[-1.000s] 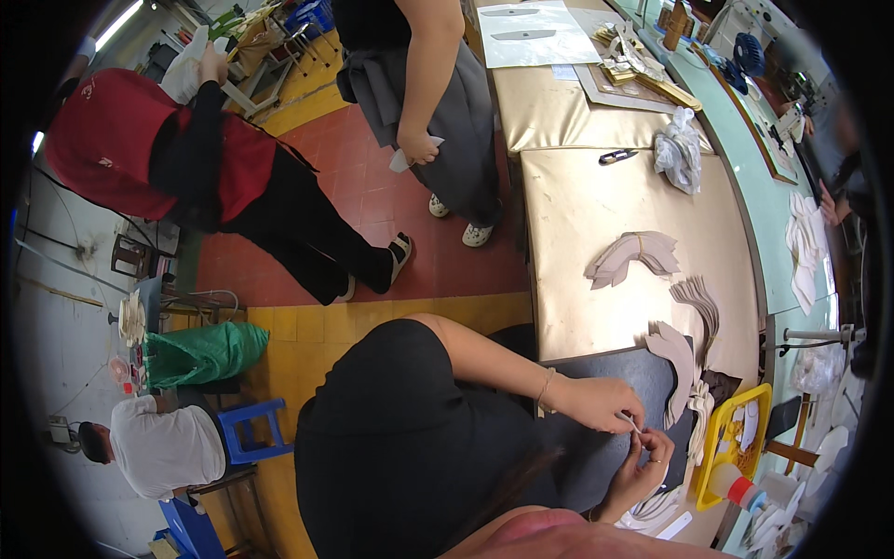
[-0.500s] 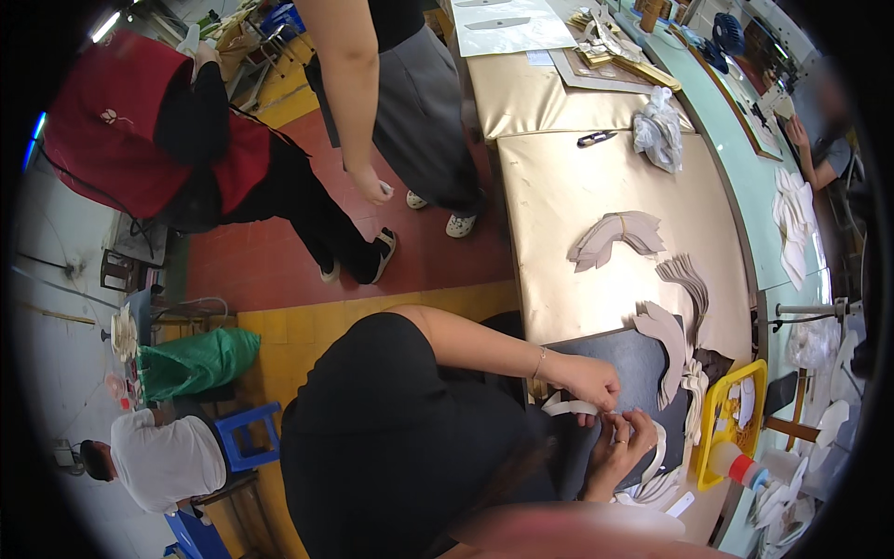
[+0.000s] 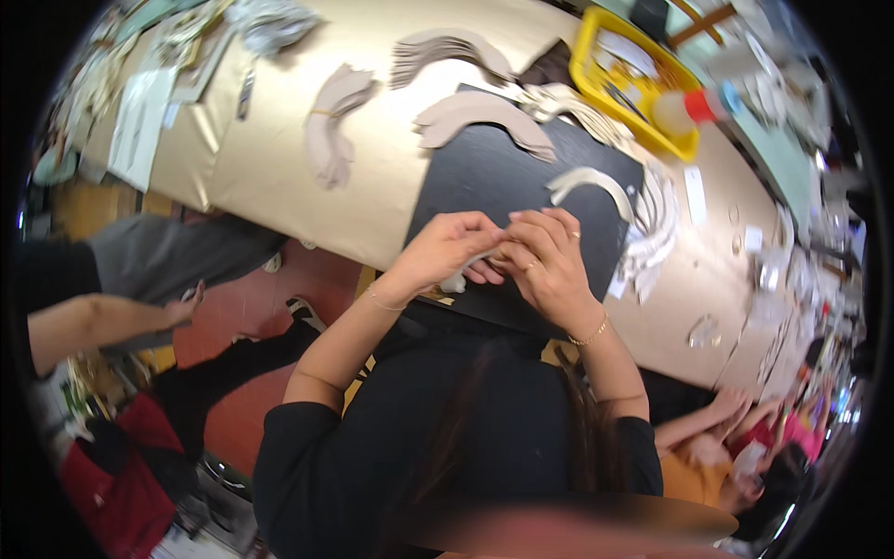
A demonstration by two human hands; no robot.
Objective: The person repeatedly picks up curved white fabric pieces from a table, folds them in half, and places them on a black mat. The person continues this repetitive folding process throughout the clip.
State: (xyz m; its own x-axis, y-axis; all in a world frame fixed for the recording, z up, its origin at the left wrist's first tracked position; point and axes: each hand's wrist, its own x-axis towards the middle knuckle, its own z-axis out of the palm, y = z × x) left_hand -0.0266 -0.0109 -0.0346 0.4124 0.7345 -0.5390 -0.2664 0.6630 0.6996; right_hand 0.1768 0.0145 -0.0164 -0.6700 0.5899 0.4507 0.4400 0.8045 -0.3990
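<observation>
Pale strip (image 3: 453, 282) part-hidden by fingers (image 3: 538, 240), grey-trousered person (image 3: 158, 265) cut off, far clutter (image 3: 824, 265) blurred

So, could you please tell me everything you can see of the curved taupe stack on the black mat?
The taupe stack holds flat, arched, leather-like pieces, slightly fanned at the ends. It lies near the far edge of the black mat, bowed away from the person, its left end reaching past the mat over the gold-coloured tabletop. Neither the left hand nor the right hand touches it.
</observation>
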